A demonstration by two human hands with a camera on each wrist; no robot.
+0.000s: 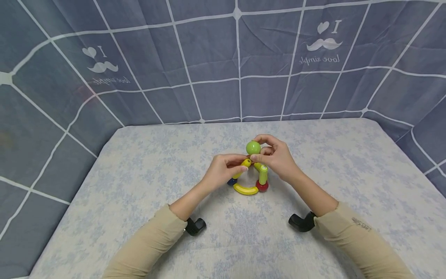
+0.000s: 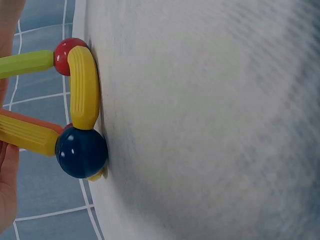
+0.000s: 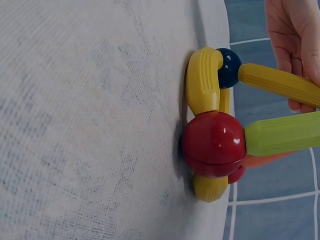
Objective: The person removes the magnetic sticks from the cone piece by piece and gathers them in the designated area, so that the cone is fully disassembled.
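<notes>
My left hand pinches an upright yellow rod between thumb and fingers; the rod's foot sits on a dark blue ball. With thumb and fingers my right hand holds a glossy green ball just above the top of that rod. Both belong to a ball-and-rod building toy. Curved yellow rods join balls into a ring on the table. From a red ball at the near right rises a light green rod. An orange rod stands behind, partly hidden.
The table has a pale blue floral cloth. A grey-blue curtain with white grid lines hangs behind it and along the sides. Black wrist-worn devices stick out near both sleeves.
</notes>
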